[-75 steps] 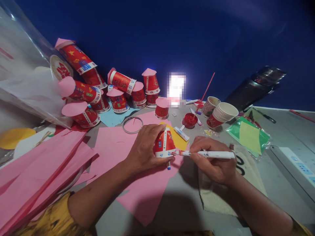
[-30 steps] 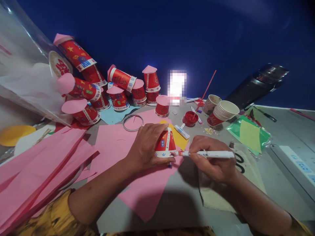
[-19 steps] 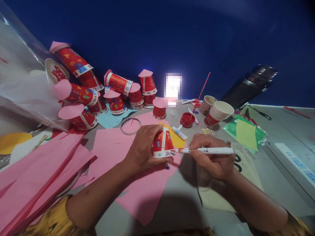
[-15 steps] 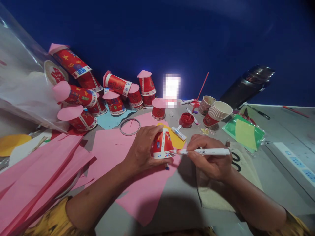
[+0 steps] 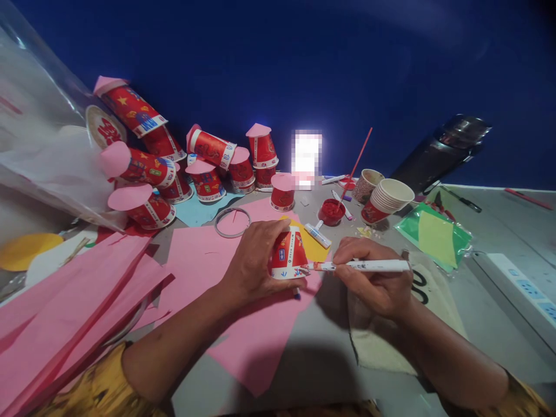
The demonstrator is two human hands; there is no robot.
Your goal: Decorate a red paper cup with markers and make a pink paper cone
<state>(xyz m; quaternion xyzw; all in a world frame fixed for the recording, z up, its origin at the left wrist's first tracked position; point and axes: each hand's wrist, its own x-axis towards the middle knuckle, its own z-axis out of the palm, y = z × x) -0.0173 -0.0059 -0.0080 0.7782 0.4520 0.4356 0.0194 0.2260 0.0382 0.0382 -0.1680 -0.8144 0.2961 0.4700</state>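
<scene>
My left hand (image 5: 252,258) is wrapped round a red paper cup (image 5: 296,249), which is upside down with its white rim at the bottom. Small blue and red marks run along that rim. In my right hand (image 5: 377,278) is a white marker pen (image 5: 369,266), held nearly level, its tip touching or very close to the rim's right side. Pink paper (image 5: 191,255) lies beneath the cup, and a yellow sheet (image 5: 315,249) shows just behind it. A glue tube (image 5: 318,235) rests on the yellow sheet.
Red cups with pink paper tops (image 5: 130,211) are piled at the back left. A red paint pot (image 5: 331,212) with a stick, a stack of paper cups (image 5: 387,200) and a black flask (image 5: 438,152) stand behind my right hand. A power strip (image 5: 521,284) lies at the right.
The whole view has shifted slightly, so things appear a little further right. Both hands keep their grip on the cup and the marker pen, with the tip still at the rim.
</scene>
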